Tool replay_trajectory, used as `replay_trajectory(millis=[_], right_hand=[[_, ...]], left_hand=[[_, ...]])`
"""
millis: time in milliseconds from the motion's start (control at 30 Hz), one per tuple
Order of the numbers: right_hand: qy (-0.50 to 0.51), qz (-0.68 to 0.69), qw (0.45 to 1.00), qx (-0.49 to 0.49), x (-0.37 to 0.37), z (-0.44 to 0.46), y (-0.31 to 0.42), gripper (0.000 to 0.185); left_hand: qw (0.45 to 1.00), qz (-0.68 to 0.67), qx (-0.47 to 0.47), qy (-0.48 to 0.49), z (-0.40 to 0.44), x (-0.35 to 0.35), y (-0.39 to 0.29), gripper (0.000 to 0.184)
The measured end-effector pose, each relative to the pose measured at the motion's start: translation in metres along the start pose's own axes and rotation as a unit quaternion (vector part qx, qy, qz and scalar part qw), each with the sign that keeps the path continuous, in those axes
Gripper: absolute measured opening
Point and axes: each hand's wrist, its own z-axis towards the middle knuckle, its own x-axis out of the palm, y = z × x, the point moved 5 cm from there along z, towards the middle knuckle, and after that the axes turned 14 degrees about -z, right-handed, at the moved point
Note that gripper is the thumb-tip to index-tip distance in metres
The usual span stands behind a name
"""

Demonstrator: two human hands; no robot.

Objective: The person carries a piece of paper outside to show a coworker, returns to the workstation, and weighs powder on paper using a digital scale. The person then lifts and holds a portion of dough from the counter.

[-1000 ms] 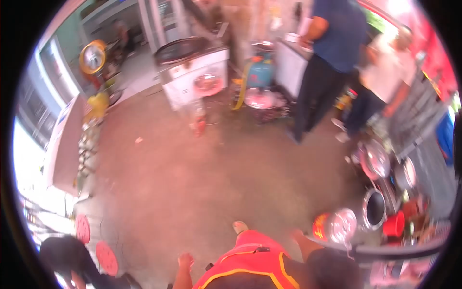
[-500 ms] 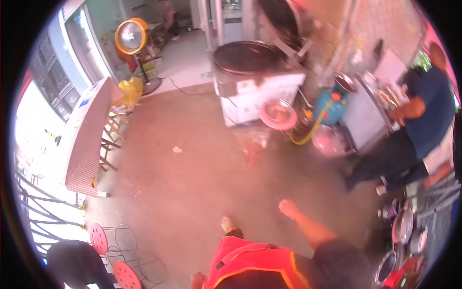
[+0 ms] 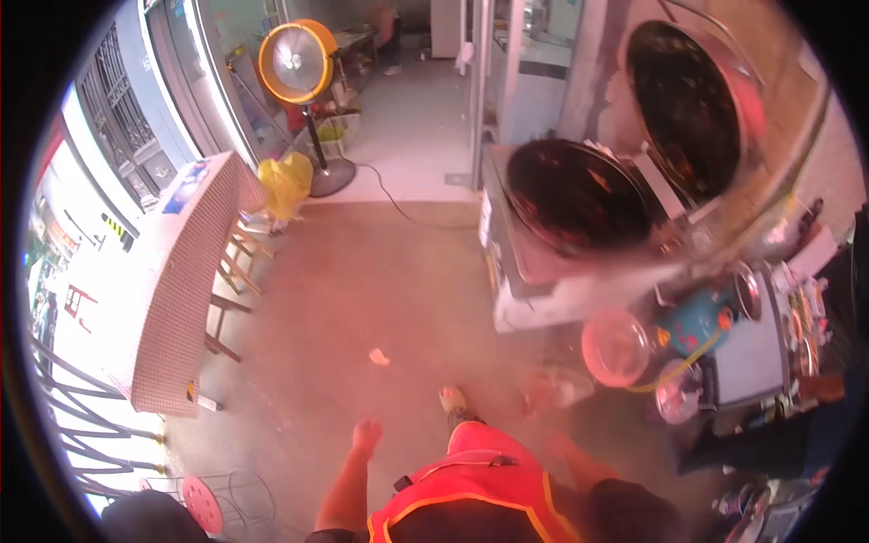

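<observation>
A pink basin (image 3: 593, 351) and black griddle (image 3: 575, 195) stand beyond the clear bag (image 3: 559, 387), its long axis roughly crosswise on the floor (image 3: 317, 299) near the right hand (image 3: 563, 447). A scrap (image 3: 379, 357) lies beyond the left hand (image 3: 367, 435); I cannot tell either grip's state.

A: What flanks the floor (image 3: 317, 281)?
B: Left, a table (image 3: 172, 317); right, a griddle (image 3: 579, 195), its lid (image 3: 683, 109) farther right.
A: And the basin (image 3: 615, 349)?
B: Before the griddle, left of the cylinder (image 3: 690, 324). Between table and fan (image 3: 297, 61), a bag (image 3: 287, 187).
</observation>
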Motion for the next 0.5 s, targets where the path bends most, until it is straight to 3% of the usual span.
replay_trajectory(millis=[167, 233, 267, 333, 433, 500], right_hand=[[-0.072, 0.140, 0.986, 0.056, -0.251, 0.211, 0.046, 0.024], [-0.097, 0.235, 0.966, 0.039, -0.352, 0.280, 0.077, 0.027], [-0.145, 0.250, 0.957, -0.027, -0.389, 0.318, 0.088, 0.027], [-0.137, 0.266, 0.949, -0.103, -0.467, 0.380, 0.115, 0.027], [-0.161, 0.234, 0.947, -0.153, -0.562, 0.468, 0.133, 0.027], [-0.128, 0.347, 0.921, -0.122, -0.589, 0.522, 0.121, 0.028]], left_hand=[[0.959, -0.092, 0.004, 0.269, 0.020, 0.082, 0.089, 0.023], [0.936, -0.169, -0.084, 0.296, 0.026, 0.056, 0.132, 0.020], [0.923, -0.207, -0.126, 0.300, 0.035, 0.050, 0.151, 0.023], [0.892, -0.254, -0.187, 0.324, 0.069, 0.041, 0.193, 0.023], [0.854, -0.307, -0.259, 0.331, 0.147, 0.032, 0.271, 0.025], [0.841, -0.339, -0.290, 0.307, 0.210, 0.027, 0.343, 0.028]])
